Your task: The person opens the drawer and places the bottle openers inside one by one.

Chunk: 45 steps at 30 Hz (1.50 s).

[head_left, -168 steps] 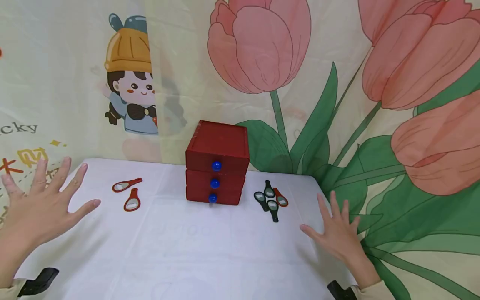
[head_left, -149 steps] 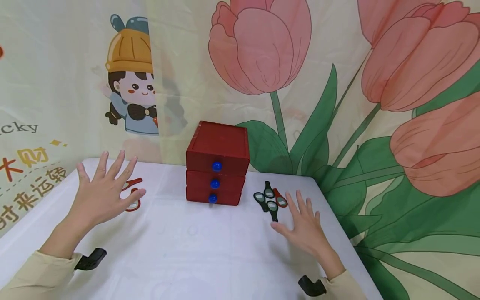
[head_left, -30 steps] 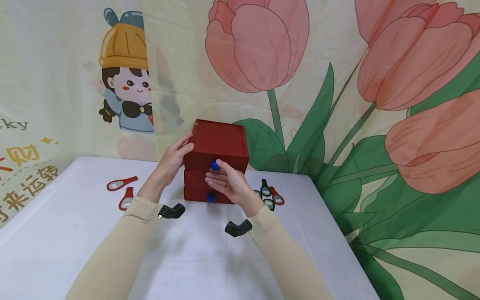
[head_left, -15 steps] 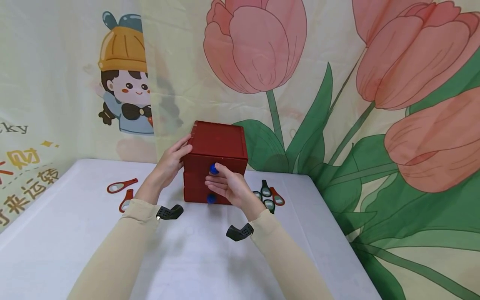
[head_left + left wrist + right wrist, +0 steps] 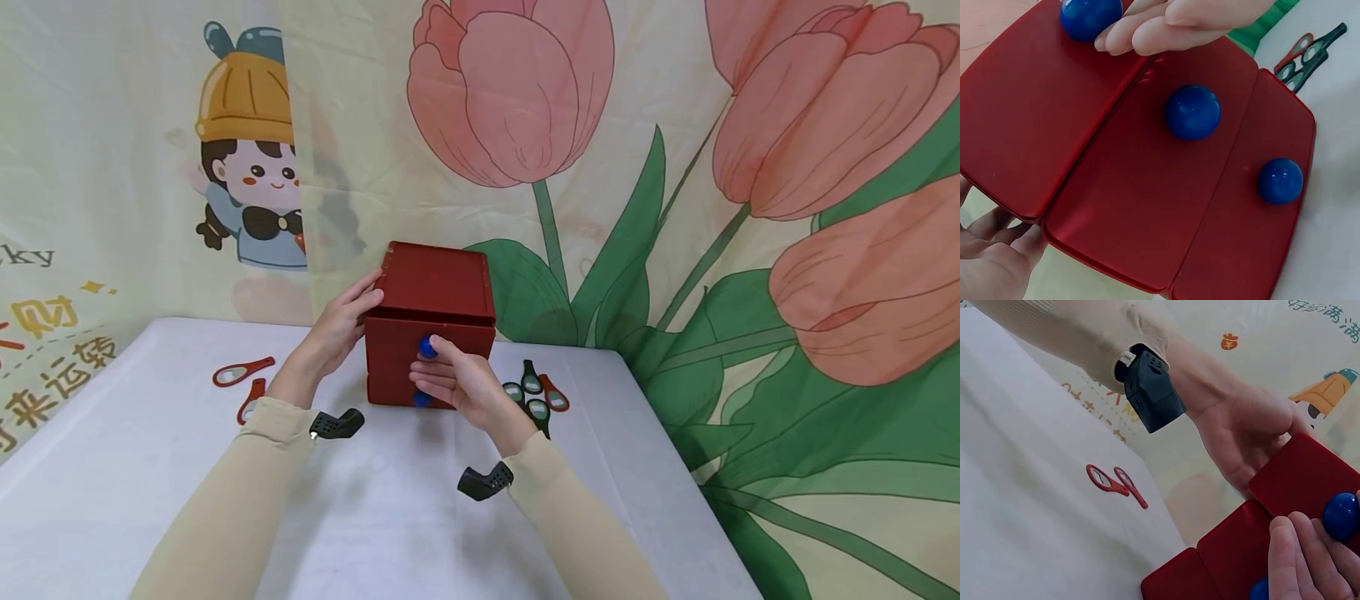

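Note:
A red three-drawer cabinet (image 5: 435,279) stands on the white table, each drawer front with a round blue knob. The thumb and index finger of my right hand (image 5: 468,383) pinch the top knob (image 5: 427,347), while its other fingers extend below. The top drawer (image 5: 1029,112) juts out slightly, with a dark gap under the cabinet's top edge. My left hand (image 5: 330,329) rests against the cabinet's left side, thumb near the upper front edge. In the left wrist view, the middle knob (image 5: 1192,112) and bottom knob (image 5: 1280,181) show untouched.
Two red teardrop-shaped pieces that look like bottle openers (image 5: 236,374) lie left of the cabinet. To its right, behind my right wrist, are several dark green ones (image 5: 532,379) and a red one (image 5: 555,394). A printed cloth (image 5: 517,100) hangs behind the table.
Both hands have come from spread above the table to the cabinet. Over the last second my right hand has drawn the top knob toward me, and the top drawer has slid out a little.

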Available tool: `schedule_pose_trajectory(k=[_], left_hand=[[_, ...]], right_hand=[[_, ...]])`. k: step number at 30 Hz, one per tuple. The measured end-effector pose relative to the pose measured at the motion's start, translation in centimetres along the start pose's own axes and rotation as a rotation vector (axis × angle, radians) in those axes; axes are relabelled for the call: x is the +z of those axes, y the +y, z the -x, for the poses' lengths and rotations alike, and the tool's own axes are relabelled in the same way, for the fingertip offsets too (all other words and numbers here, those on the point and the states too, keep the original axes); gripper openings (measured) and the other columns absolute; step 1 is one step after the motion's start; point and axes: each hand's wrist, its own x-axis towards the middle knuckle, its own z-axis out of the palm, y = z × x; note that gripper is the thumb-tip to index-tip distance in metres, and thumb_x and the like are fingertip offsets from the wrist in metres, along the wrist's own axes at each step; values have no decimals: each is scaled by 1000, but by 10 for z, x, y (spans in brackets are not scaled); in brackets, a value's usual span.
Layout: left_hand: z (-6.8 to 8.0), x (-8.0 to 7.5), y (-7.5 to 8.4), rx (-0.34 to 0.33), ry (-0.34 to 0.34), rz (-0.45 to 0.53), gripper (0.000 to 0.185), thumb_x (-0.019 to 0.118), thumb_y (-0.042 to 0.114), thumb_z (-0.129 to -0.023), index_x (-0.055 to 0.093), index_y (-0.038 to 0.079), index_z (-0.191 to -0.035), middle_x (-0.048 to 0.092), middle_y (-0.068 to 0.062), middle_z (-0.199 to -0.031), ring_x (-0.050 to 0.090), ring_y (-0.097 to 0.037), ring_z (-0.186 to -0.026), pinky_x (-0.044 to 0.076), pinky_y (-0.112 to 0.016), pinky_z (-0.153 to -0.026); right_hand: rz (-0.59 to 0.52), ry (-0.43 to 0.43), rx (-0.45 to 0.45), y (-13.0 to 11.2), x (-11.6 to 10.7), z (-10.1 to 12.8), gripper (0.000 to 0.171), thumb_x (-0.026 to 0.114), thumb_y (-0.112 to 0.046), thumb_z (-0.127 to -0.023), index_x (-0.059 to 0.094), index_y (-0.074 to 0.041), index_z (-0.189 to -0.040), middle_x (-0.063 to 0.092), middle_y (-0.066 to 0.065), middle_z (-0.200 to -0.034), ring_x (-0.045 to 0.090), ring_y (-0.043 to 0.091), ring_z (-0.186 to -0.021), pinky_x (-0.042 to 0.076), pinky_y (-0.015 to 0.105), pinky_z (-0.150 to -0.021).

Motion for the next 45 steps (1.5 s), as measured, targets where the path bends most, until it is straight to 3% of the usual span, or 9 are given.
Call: schedule_pose_trajectory(k=[45], left_hand=[[0, -7, -1, -4, -33, -27, 71, 50, 47, -110, 17, 35, -172, 16, -2, -178, 20, -30, -163, 19, -51, -131]], right_hand=[[71, -39, -19, 13, 7, 47, 56, 71, -47, -102, 68, 2, -130, 78, 17, -116, 79, 27, -104, 62, 35, -93]])
